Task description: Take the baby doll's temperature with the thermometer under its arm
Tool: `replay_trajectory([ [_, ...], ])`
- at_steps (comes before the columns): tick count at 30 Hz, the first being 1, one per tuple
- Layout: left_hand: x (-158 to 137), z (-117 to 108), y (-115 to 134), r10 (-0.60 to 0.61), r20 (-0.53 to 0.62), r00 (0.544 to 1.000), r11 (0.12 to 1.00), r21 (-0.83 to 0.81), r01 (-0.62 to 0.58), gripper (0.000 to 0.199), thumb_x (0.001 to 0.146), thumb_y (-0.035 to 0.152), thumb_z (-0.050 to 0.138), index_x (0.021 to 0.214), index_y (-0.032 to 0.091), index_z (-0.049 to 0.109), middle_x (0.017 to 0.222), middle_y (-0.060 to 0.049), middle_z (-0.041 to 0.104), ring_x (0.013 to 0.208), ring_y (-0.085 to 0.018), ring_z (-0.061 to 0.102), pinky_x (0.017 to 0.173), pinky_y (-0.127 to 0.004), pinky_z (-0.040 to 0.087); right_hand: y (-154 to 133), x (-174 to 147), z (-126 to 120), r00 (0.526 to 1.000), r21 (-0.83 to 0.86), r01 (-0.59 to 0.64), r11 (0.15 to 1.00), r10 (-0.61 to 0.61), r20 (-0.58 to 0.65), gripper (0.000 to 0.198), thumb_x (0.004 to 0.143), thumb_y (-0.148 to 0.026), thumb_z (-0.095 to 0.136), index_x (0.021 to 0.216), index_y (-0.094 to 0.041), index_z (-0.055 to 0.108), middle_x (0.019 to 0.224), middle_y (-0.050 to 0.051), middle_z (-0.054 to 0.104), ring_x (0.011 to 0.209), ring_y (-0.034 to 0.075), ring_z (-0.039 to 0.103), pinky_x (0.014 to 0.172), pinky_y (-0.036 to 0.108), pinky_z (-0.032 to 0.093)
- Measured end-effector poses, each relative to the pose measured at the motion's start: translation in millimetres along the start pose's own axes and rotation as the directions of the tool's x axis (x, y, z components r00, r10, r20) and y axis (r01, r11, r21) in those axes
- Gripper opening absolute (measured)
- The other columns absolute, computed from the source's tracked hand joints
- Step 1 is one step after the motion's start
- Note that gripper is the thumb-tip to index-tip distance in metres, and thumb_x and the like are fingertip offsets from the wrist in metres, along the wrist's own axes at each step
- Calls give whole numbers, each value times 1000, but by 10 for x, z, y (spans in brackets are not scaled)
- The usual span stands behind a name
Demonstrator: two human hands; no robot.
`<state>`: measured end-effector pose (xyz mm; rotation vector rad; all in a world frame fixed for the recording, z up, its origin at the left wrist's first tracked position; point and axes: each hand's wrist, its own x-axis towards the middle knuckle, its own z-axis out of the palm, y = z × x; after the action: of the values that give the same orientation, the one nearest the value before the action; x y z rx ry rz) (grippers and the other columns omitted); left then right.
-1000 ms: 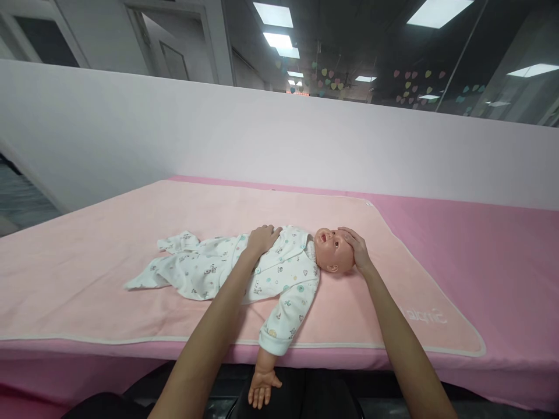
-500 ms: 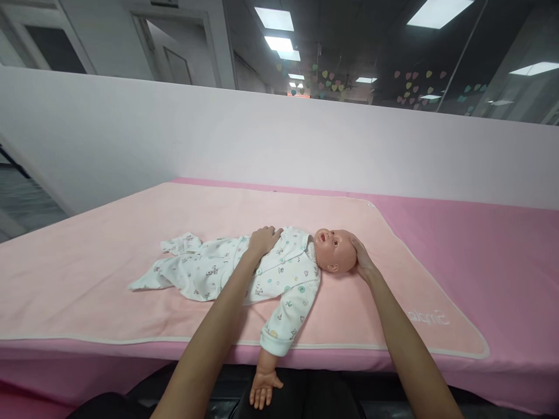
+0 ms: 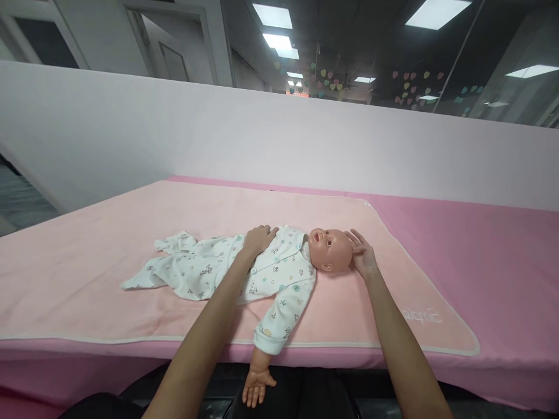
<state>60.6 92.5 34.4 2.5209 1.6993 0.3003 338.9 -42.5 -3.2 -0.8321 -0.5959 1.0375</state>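
A baby doll (image 3: 283, 285) in a white printed sleepsuit lies on its back, its head to the right and the suit's legs to the left. My left hand (image 3: 261, 240) rests flat on the doll's belly, fingers stretched out. By the crown of the doll's head (image 3: 331, 250) is my right hand (image 3: 361, 254), its fingers spread and apart from one another; whether the fingertips touch the head I cannot tell. One doll arm hangs over the near table edge, its bare hand (image 3: 259, 385) palm up. The doll's other arm is hidden.
Under the doll lies a peach mat (image 3: 117, 233) with a pale border, on a pink table cover (image 3: 515, 279). A low white wall (image 3: 279, 139) stands behind the table. Beneath the near edge show dark-clothed legs.
My right hand has loosened from the doll's head, its fingers lifting and spreading. My left hand stays on the belly. The whole view has shifted slightly.
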Motion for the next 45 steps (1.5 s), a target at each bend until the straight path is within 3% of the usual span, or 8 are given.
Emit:
replay_trajectory([
  [4,-1,-5,6,12,8,1000,1000,5,-12,50,87,45,19,96,17,59,101,-11,62,93,-25,57,77,-32,41,-4,148,-61,922,-110,306,946,-323,-212,42,65,-30,51,106,-22,55,108,6,61,102,20,58,94,43,40],
  [7,-5,-11,16,9,6,1000,1000,-1,-9,49,86,44,20,91,16,59,98,-12,63,92,-25,58,77,-33,41,-5,69,95,809,-440,484,756,-579,-105,51,73,-37,49,120,-18,48,115,10,57,105,21,55,95,43,38],
  [9,-11,-16,21,9,-5,1000,1000,-9,-9,49,86,44,20,90,15,59,97,-12,63,92,-25,58,77,-33,40,23,-28,229,779,-558,531,638,-627,25,52,76,-41,48,122,-17,47,119,11,56,107,22,53,95,41,38],
  [16,-39,-39,39,7,-12,1000,1000,-24,-8,49,86,44,21,91,15,59,100,-12,63,94,-25,58,77,-32,40,90,-155,368,876,-634,470,615,-414,247,44,73,-49,54,105,-19,60,110,7,63,106,25,55,91,39,43],
  [25,-31,-24,35,-2,-17,1000,999,-49,1,49,85,45,21,89,15,59,100,-12,63,93,-25,58,78,-33,40,126,-111,275,966,-407,248,879,-192,173,52,72,-52,56,112,-19,55,116,8,60,107,27,55,92,43,44],
  [35,-25,-18,30,9,-16,1000,1000,-27,-10,46,85,41,21,92,16,59,100,-12,63,93,-25,57,79,-33,40,-125,-234,218,899,-316,-78,945,204,387,64,64,-48,66,121,-23,50,126,7,54,116,29,49,97,44,40],
  [39,-22,-15,28,3,-16,1000,1000,-25,-3,47,86,42,21,92,16,60,101,-12,63,94,-24,57,79,-32,40,-165,-191,68,905,-321,-87,943,210,369,84,52,-41,76,128,-29,42,138,7,40,120,28,45,96,44,41],
  [45,-13,-6,18,1,-16,1000,1000,-26,-2,48,86,43,21,94,16,60,101,-12,63,94,-25,58,80,-33,40,-172,-87,-169,914,-345,-62,937,192,357,73,56,-27,74,124,-31,45,132,7,47,112,24,52,90,43,46],
])
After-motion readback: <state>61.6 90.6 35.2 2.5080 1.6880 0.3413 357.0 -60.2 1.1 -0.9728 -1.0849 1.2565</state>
